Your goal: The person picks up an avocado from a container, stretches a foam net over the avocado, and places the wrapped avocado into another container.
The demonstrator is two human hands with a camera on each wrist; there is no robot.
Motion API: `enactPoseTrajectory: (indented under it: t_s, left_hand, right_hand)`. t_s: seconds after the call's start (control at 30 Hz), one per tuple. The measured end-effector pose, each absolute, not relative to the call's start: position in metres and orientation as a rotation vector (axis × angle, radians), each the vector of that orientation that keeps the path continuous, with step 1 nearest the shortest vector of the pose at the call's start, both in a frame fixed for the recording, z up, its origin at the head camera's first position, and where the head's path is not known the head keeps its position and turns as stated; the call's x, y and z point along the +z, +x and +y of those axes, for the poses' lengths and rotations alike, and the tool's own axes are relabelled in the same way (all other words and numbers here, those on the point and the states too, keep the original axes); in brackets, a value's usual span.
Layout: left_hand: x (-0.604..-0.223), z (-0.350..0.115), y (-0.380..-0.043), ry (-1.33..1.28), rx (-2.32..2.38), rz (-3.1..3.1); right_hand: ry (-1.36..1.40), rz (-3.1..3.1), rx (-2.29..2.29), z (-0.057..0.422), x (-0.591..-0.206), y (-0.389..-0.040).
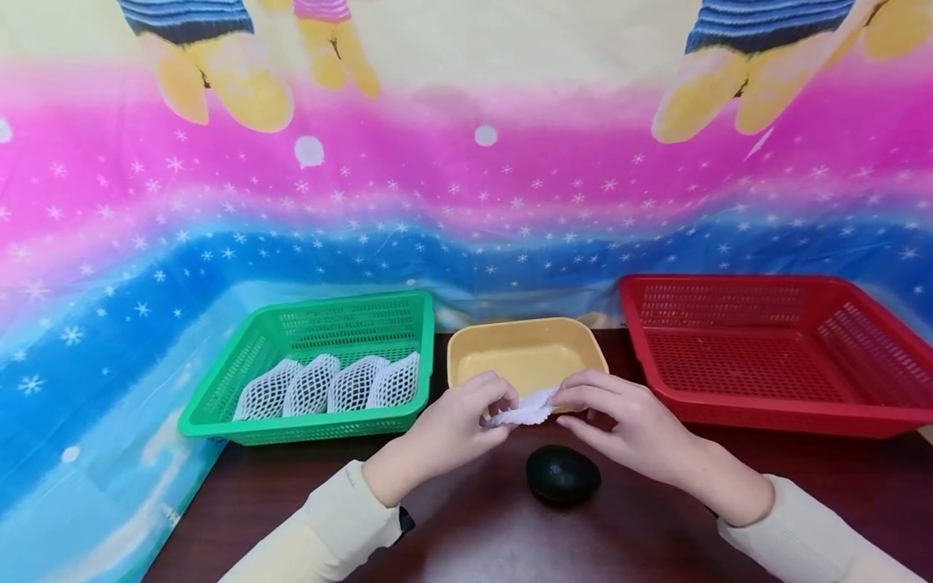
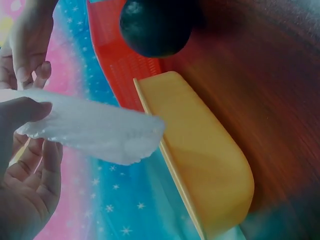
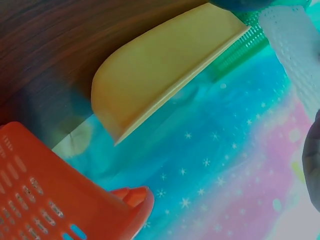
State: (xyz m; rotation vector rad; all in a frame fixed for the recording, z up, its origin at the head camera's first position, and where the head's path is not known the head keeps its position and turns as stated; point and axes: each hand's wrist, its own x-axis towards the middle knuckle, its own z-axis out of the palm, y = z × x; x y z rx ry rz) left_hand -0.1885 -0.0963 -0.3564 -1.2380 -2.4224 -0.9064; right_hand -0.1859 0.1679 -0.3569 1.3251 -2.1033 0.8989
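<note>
In the head view, my left hand [image 1: 455, 421] pinches one end of a flattened white foam fruit net [image 1: 532, 407], thumb on top in the left wrist view. My right hand [image 1: 634, 425] holds the net's other end between its fingertips. The net stretches between both hands, above the front rim of the yellow tub [image 1: 466, 374]. Just below the hands, a smooth, dark, egg-shaped fruit [image 1: 563, 476], like an avocado, lies on the table; neither hand touches it. The right wrist view shows the net [image 3: 295, 55] at its right edge, with most of that hand out of frame.
At left stands a green basket [image 1: 306, 436] with several dark fruits in white foam nets [image 1: 309, 387] lined up inside. A red basket [image 1: 787, 405] is at right. The brown table [image 1: 466, 526] meets a printed cloth backdrop [image 1: 466, 178] behind the containers.
</note>
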Motion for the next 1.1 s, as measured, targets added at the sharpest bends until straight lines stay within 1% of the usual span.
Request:
enactPoseTrajectory:
  t_s: [0.2,0.43,0.53,0.77,1.1]
  left_hand:
    - [-0.36,-0.095,-0.183,-1.307,-0.92,-2.352]
    - [-0.364,-0.095,-0.175,-1.346,-1.074,-2.404]
    - [-0.365,-0.099,-0.173,-1.315,-1.186,-2.446]
    - [-0.37,-0.106,-0.174,-1.235,-1.261,-2.449]
    - [-0.368,-0.111,-0.182,-1.156,-1.216,-2.409]
  right_hand:
    - [1.454,-2.082,0.906,0.162,-0.366,-0.188]
    - [1.493,-2.111,0.805,0.158,-0.373,-0.184]
    - [1.499,-2.11,0.78,0.157,-0.372,-0.183]
    - [1.508,-2.061,0.806,0.156,-0.37,-0.183]
    - [1.512,-2.108,0.779,0.158,-0.37,-0.186]
